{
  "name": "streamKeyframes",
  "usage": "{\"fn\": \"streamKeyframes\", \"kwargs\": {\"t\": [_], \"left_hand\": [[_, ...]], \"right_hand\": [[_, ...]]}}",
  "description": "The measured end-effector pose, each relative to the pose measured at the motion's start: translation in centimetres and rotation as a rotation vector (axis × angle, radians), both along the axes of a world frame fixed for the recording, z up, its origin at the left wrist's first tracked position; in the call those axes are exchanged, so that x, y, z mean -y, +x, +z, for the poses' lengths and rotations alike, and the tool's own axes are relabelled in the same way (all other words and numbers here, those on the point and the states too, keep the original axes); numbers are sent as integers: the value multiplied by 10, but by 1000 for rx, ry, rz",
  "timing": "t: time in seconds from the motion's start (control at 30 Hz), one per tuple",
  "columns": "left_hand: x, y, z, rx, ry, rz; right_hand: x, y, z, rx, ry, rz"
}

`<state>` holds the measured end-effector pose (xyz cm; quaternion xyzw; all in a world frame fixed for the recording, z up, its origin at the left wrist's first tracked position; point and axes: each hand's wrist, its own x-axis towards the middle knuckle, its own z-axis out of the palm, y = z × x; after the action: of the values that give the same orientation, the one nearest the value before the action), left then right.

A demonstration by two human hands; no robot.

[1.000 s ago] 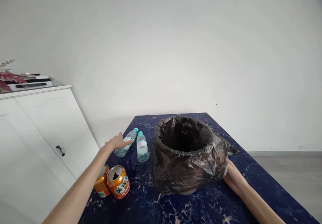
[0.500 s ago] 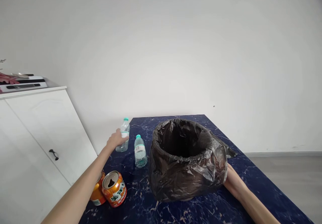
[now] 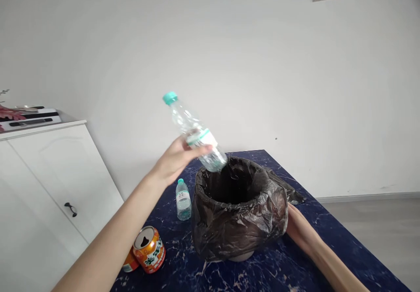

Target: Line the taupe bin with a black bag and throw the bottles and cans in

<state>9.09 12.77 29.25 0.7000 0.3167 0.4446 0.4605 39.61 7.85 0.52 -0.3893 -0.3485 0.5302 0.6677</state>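
Note:
A clear plastic bottle [image 3: 184, 117] with a turquoise cap is in my left hand [image 3: 177, 156], which is closed around its label. It slants cap up and to the left, its base over the left part of the trash bin's opening. My right hand [image 3: 300, 228] holds the right side of the trash bin [image 3: 241, 233], fingers hidden behind it. A black plastic bag lines the bin and folds over its rim. Another clear bottle [image 3: 183, 202] stands left of the bin. An orange drink can [image 3: 149, 250], opened, stands nearer me, with a second can [image 3: 130, 263] partly behind my left forearm.
Everything stands on a dark blue marble-patterned table [image 3: 179, 268] against a white wall. To the left is a white cabinet [image 3: 55, 187] with a black handle and some items on top. Beyond the table's right edge the grey floor [image 3: 370, 219] shows.
My left hand has lifted the bottle off the table's far left and carried it right, tilting it over the bin's edge. My right hand stays at the bin, which has shifted slightly left.

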Motion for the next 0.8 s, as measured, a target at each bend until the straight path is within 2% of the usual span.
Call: {"fn": "streamKeyframes", "kwargs": {"t": [0.1, 0.27, 0.4, 0.57, 0.8], "left_hand": [[14, 27, -11, -54, -107, -141], [10, 54, -40, -291, -128, -153], [1, 66, -55, -450, -122, -151], [-2, 72, -59, -627, -49, -108], [0, 72, -56, -685, -17, -157]], "right_hand": [[5, -1, 15, -38, -9, 73], [16, -6, 32, -127, 30, 206], [17, -5, 44, -232, 69, 270], [16, -3, 68, -293, 115, 273], [15, -11, 100, -128, 119, 160]]}}
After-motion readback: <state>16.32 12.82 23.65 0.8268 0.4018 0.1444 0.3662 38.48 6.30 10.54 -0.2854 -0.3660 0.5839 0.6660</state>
